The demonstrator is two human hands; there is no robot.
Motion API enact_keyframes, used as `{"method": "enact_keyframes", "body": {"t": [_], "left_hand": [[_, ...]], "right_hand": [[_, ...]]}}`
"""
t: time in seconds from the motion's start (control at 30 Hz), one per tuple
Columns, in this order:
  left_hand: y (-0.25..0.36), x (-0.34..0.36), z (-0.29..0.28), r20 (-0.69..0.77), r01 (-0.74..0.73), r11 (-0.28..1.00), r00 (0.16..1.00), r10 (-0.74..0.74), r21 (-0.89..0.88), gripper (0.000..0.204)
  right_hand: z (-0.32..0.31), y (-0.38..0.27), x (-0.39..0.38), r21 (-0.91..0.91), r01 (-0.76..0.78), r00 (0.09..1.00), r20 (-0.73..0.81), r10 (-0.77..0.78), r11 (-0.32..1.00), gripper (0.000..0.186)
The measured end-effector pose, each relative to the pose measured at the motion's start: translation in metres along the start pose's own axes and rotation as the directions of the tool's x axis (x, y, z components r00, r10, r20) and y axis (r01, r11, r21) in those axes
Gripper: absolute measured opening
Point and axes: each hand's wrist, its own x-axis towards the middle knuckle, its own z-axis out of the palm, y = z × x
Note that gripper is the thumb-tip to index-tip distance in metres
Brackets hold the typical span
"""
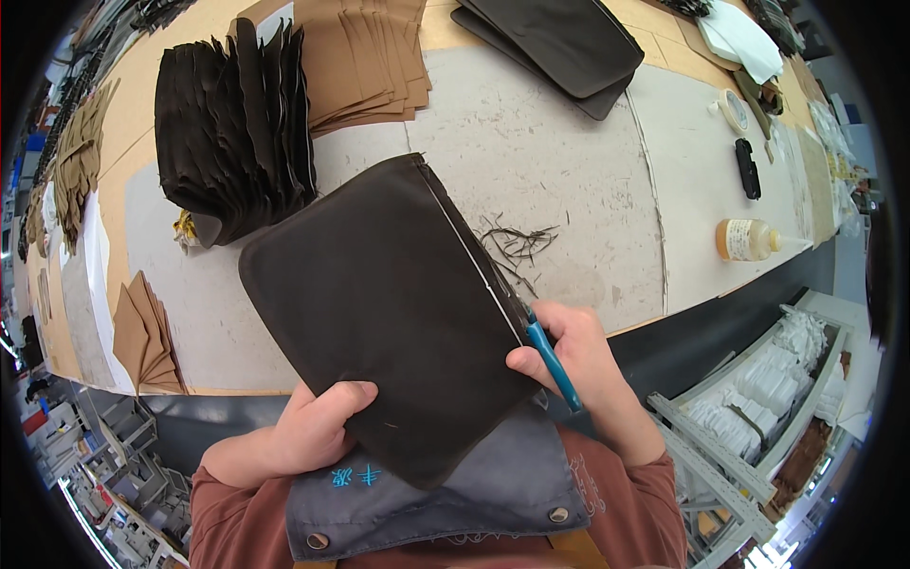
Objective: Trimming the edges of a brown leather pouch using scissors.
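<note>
A dark brown leather-like flat pouch or panel (370,275) lies slantwise in front of me, its lower corner over my apron. My left hand (318,427) grips its lower left edge, thumb on top and fingers hidden underneath. At the right edge, where a pale strip runs along the layers, my right hand (573,351) is closed round a slim teal-handled tool (554,368). The tool's tip meets that edge, and its working end is too hidden to tell its kind. Thin dark trimmings (519,245) lie on the table just beyond.
A thick stack of dark pieces (232,123) stands at the far left, beside brown sheets (365,57). Two finished-looking dark panels (569,47) lie at the back. On the right are a bottle of amber liquid (744,240), a black object (748,169) and a tape roll (733,111).
</note>
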Motion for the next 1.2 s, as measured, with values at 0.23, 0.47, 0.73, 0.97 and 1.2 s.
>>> {"method": "enact_keyframes", "body": {"t": [0.23, 0.47, 0.73, 0.97, 1.2], "left_hand": [[-0.001, 0.001, -0.001, 0.013, -0.003, 1.0, 1.0, 0.003, 0.009, 0.055], [-0.001, 0.002, -0.001, 0.029, -0.003, 1.0, 1.0, 0.002, 0.014, 0.054], [-0.001, 0.002, 0.0, 0.052, -0.013, 0.998, 0.999, 0.01, 0.063, 0.054], [0.002, 0.003, 0.0, 0.063, 0.015, 0.997, 0.998, -0.019, 0.074, 0.053], [0.001, 0.004, -0.002, 0.075, 0.008, 0.998, 0.997, -0.013, 0.067, 0.053]], "right_hand": [[0.002, 0.003, 0.0, 0.015, 0.002, 1.0, -0.019, -0.002, 1.0, 0.062], [-0.006, -0.001, 0.001, 0.125, -0.048, 0.999, -0.007, 0.05, 0.991, 0.058], [-0.009, -0.013, 0.011, -0.151, -0.031, 0.998, 0.042, 0.038, 0.988, 0.064], [-0.008, -0.011, 0.012, -0.141, -0.035, 0.999, 0.021, 0.039, 0.989, 0.064], [-0.007, -0.011, 0.012, -0.103, -0.047, 0.999, -0.012, 0.046, 0.994, 0.061]]}}
